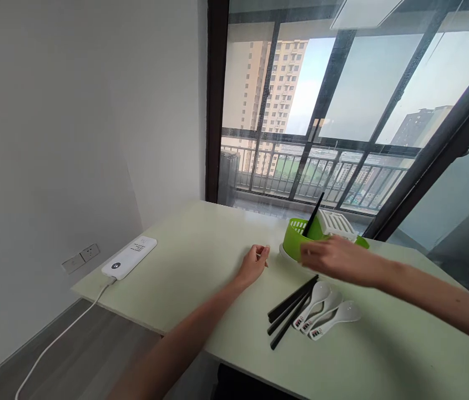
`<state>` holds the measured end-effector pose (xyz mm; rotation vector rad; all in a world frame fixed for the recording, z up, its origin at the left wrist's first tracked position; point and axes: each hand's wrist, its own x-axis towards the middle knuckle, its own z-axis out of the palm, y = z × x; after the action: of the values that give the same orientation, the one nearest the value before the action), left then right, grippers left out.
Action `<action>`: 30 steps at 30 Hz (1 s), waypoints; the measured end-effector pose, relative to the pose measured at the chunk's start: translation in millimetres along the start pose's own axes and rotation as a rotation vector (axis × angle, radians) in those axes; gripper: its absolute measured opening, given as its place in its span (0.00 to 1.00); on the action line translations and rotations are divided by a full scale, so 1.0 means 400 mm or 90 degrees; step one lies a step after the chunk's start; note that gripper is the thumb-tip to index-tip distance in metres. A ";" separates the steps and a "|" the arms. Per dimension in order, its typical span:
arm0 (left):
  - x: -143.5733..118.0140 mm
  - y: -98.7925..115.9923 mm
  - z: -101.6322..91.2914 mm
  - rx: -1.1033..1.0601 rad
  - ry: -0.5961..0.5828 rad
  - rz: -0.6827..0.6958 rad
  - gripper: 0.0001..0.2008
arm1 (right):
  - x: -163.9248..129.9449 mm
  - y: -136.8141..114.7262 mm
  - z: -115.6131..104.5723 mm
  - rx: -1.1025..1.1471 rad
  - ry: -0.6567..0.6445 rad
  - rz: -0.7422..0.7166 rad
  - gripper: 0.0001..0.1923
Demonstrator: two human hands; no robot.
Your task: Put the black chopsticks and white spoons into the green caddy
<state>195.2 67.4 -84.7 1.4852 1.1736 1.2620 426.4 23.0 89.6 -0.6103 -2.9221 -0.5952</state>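
One bare left hand (pixel 255 259), fingers curled, is over a pale worktop (pixel 201 261); the blurred right hand (pixel 326 256) is in front of a green cutlery holder (pixel 292 244). Whether either grips anything, I cannot tell. A black chopstick (pixel 314 213) leans in the holder. Nearer, black chopsticks (pixel 292 299) lie beside three white spoons (pixel 333 301). Beyond is a large window (pixel 351 111).
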 end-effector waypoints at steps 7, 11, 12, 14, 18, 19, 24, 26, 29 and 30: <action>0.000 0.005 0.003 0.019 0.002 0.011 0.26 | -0.025 -0.123 0.065 -0.062 -0.126 -0.104 0.12; -0.001 0.005 0.002 0.030 -0.002 0.020 0.26 | -0.019 -0.129 0.117 -0.040 -0.136 -0.100 0.12; -0.001 0.004 0.002 0.033 -0.002 0.021 0.26 | -0.016 -0.130 0.129 -0.037 -0.136 -0.100 0.13; -0.001 0.003 0.002 0.037 -0.004 0.022 0.27 | -0.011 -0.132 0.148 -0.033 -0.131 -0.101 0.14; -0.001 0.002 0.004 0.041 -0.007 0.023 0.27 | -0.004 -0.139 0.174 -0.041 -0.128 -0.112 0.13; -0.001 0.002 0.004 0.041 -0.008 0.023 0.27 | -0.002 -0.141 0.179 -0.043 -0.130 -0.114 0.12; -0.002 0.000 0.003 0.044 -0.016 0.030 0.26 | 0.007 -0.148 0.198 -0.054 -0.139 -0.125 0.12; -0.003 0.000 0.003 0.045 -0.019 0.033 0.26 | 0.013 -0.149 0.200 -0.058 -0.145 -0.130 0.12; -0.004 0.001 0.002 0.047 -0.024 0.036 0.25 | 0.021 -0.148 0.197 -0.062 -0.157 -0.133 0.13; -0.005 0.002 0.002 0.048 -0.024 0.036 0.25 | 0.024 -0.148 0.196 -0.063 -0.161 -0.133 0.13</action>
<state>196.2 65.5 -84.5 1.6001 1.1734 1.2341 392.6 7.6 -1.7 -0.4198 -3.2368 -0.7396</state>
